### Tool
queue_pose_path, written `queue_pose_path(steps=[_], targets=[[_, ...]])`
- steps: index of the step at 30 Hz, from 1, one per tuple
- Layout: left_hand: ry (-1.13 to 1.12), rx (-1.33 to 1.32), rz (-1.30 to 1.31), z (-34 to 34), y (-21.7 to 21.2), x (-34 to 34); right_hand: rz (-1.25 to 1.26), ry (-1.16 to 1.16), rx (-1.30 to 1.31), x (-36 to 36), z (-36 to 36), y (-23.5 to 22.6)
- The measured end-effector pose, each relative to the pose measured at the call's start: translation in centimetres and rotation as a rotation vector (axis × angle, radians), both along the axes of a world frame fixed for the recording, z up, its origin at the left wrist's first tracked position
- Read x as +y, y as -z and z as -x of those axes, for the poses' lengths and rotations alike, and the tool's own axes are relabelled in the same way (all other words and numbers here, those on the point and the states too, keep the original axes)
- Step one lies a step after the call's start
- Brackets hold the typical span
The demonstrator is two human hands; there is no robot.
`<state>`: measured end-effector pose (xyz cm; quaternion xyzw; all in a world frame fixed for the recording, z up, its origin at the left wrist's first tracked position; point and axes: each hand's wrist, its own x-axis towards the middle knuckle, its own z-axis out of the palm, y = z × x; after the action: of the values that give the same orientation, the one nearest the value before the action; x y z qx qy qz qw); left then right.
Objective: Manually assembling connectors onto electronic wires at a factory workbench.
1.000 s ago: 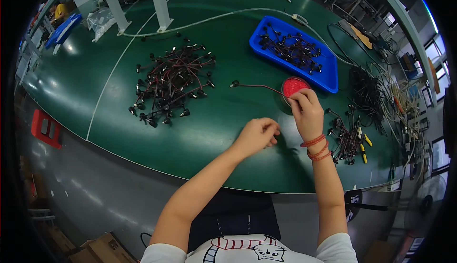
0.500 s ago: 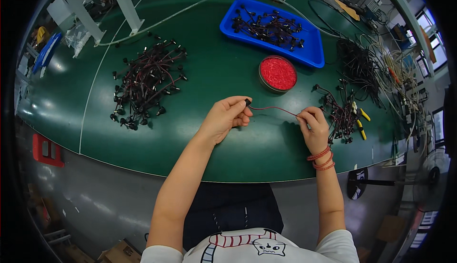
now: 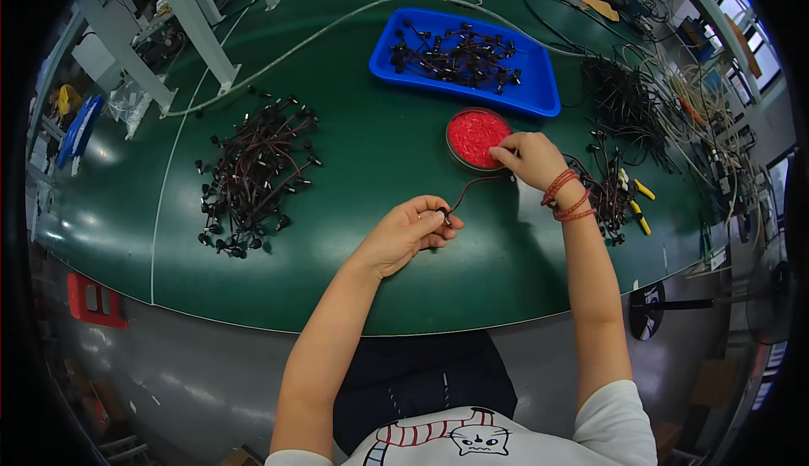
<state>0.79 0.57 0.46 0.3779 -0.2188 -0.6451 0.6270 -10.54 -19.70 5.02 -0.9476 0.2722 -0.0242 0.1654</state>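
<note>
My left hand [image 3: 410, 234] pinches the black end of a short cable [image 3: 479, 181]. The cable's thin dark red wire rises in a curve, and its free tip lies just below a round tin. Small red pieces [image 3: 474, 133] fill this tin [image 3: 455, 159]. Over the tin's right edge is my right hand [image 3: 527, 161], thumb and fingers pressed together at the red pieces. Whatever sits between those fingertips is too small to make out.
A heap of black-ended cables [image 3: 253, 171] lies at left, more in a blue tray [image 3: 539, 99] behind the tin. On the right are another cable bunch [image 3: 602, 200], yellow-and-black pliers [image 3: 638, 205] and black wires [image 3: 628, 99]. A pale hose [image 3: 312, 34] crosses the back.
My right hand has let go of the wire's end and moved up and left to the tin. My left hand, still on the cable, sits slightly lower. The view has shifted a little.
</note>
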Motion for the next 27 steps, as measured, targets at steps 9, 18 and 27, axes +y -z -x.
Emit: queue_pose_path(steps=[9, 18, 27], targets=[[0.037, 0.145, 0.044, -0.9, 0.1, -0.2, -0.010, -0.067, -0.332, -0.7, -0.8, 0.8], [-0.115, -0.003, -0.043, -0.3, 0.4, -0.4, 0.122, -0.064, -0.242, -0.5, -2.0, 2.0], [-0.138, 0.099, 0.012, -0.5, -0.1, -0.2, -0.137, 0.114, -0.383, 0.7, -1.4, 1.5]])
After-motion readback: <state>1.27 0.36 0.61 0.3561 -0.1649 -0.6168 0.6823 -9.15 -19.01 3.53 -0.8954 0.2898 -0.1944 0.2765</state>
